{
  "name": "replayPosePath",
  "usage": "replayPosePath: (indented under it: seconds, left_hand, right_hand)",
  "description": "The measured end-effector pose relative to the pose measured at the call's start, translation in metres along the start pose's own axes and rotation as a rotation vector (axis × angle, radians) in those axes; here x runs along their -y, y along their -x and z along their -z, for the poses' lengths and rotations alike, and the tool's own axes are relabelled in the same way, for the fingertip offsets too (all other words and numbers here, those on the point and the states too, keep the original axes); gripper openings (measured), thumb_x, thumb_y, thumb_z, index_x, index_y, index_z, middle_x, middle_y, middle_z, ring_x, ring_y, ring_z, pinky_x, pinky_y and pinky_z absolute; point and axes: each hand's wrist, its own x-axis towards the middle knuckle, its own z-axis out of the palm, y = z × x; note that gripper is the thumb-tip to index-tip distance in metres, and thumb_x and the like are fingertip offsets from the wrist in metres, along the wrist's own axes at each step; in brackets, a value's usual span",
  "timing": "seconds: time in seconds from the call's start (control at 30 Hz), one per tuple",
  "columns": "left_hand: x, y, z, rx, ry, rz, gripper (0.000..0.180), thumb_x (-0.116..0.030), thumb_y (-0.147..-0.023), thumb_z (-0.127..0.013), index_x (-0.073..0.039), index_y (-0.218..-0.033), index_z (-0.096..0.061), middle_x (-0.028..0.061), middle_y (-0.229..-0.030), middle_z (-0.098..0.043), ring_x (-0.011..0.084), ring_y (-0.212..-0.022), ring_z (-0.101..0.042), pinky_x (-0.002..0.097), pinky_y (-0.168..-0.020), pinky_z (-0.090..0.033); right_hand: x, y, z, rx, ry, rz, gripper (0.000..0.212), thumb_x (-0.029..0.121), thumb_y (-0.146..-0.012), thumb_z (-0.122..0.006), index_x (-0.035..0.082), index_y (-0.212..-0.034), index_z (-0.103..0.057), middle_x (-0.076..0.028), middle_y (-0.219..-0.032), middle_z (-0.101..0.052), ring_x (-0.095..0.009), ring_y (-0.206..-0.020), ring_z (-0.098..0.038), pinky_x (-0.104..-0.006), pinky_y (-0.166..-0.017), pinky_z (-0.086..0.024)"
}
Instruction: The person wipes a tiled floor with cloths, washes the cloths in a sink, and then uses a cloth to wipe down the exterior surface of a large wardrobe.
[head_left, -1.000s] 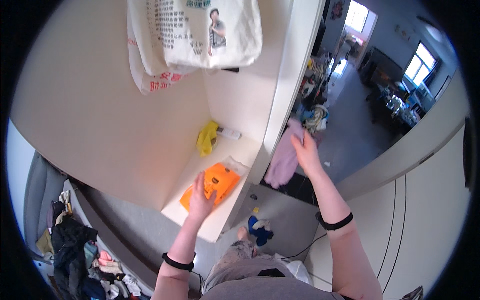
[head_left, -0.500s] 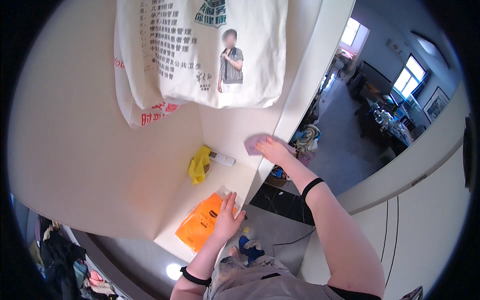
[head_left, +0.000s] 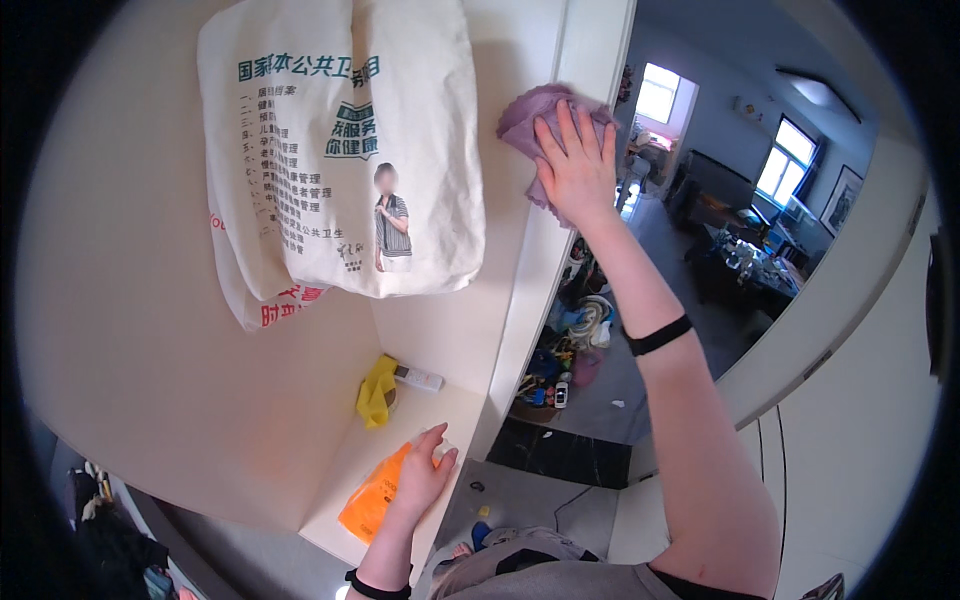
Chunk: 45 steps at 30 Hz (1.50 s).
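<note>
My right hand [head_left: 578, 165] presses a purple cloth [head_left: 525, 125] against the upright edge of a white cabinet panel [head_left: 522, 270], high beside a hanging bag. Its fingers lie stretched over the cloth, holding it to the surface; the thumb is hard to see. Lower down, my left hand [head_left: 425, 478] rests by an orange soft pack of tissues [head_left: 372, 500], its fingers extended and partly covering the pack. The pack lies on the white shelf [head_left: 330, 492]. Behind it are a crumpled yellow strip [head_left: 377, 392] and a white remote control [head_left: 420, 378].
A cream cloth bag [head_left: 420, 230] with print hangs inside the cabinet at upper left. Beyond the panel, a room has a dark table [head_left: 735, 285], and assorted items [head_left: 560, 365] lie low by the doorway. Dark clothes [head_left: 110, 530] show at lower left.
My right hand has slid upward along the panel edge with the cloth. The view has shifted, so the bag and shelf appear lower and further left. My left hand stays by the pack.
</note>
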Motion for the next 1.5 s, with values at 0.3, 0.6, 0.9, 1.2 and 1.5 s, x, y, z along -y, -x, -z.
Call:
replayPosePath:
  seconds: [0.3,0.6,0.9,1.2,1.5]
  left_hand:
    - [-0.038,-0.023,-0.025,-0.055,-0.037,-0.097,0.043,-0.016,-0.086,-0.066,-0.002,-0.125,-0.055,0.0164,-0.123,-0.058,0.0272,-0.102,-0.062,0.0351,-0.082,-0.052]
    - [-0.142,-0.085,0.019,-0.013,-0.031,-0.222,0.043,-0.019,-0.089,-0.064,-0.004,-0.129,-0.054,0.0140,-0.128,-0.054,0.0248,-0.110,-0.061,0.0349,-0.089,-0.052]
    - [-0.218,-0.136,0.017,-0.001,0.186,-0.406,0.042,-0.010,-0.091,-0.061,-0.003,-0.131,-0.052,0.0134,-0.131,-0.051,0.0237,-0.115,-0.058,0.0336,-0.092,-0.051]
    - [-0.153,-0.118,0.013,-0.072,0.290,-0.298,0.037,-0.009,-0.090,-0.062,-0.005,-0.126,-0.057,0.0122,-0.134,-0.049,0.0226,-0.110,-0.060,0.0311,-0.086,-0.053]
    - [-0.080,-0.080,-0.066,0.064,0.435,0.026,0.035,-0.008,-0.090,-0.060,-0.004,-0.124,-0.057,0.0118,-0.133,-0.050,0.0213,-0.107,-0.060,0.0312,-0.087,-0.051]
  right_hand:
    - [0.083,0.222,-0.031,0.258,-0.213,-0.194,0.038,0.026,-0.082,-0.062,0.010,-0.116,-0.058,-0.016,-0.110,-0.050,-0.038,-0.101,-0.046,-0.0514,-0.094,-0.042]
    - [-0.033,0.007,-0.007,0.080,-0.448,-0.055,0.048,0.024,-0.081,-0.060,0.008,-0.126,-0.056,-0.017,-0.125,-0.047,-0.039,-0.116,-0.042,-0.0505,-0.102,-0.037]
    - [-0.152,-0.245,0.033,-0.175,-0.091,0.029,0.045,0.024,-0.087,-0.053,0.008,-0.130,-0.053,-0.019,-0.141,-0.040,-0.039,-0.130,-0.035,-0.0505,-0.111,-0.028]
    - [-0.009,-0.102,-0.013,-0.216,-0.131,-0.213,0.046,0.028,-0.083,-0.060,0.008,-0.125,-0.056,-0.017,-0.131,-0.045,-0.040,-0.119,-0.041,-0.0595,-0.106,-0.029]
    - [0.089,0.171,-0.046,0.191,-0.234,-0.350,0.032,0.024,-0.077,-0.068,0.001,-0.098,-0.063,-0.028,-0.108,-0.049,-0.050,-0.105,-0.042,-0.0592,-0.096,-0.036]
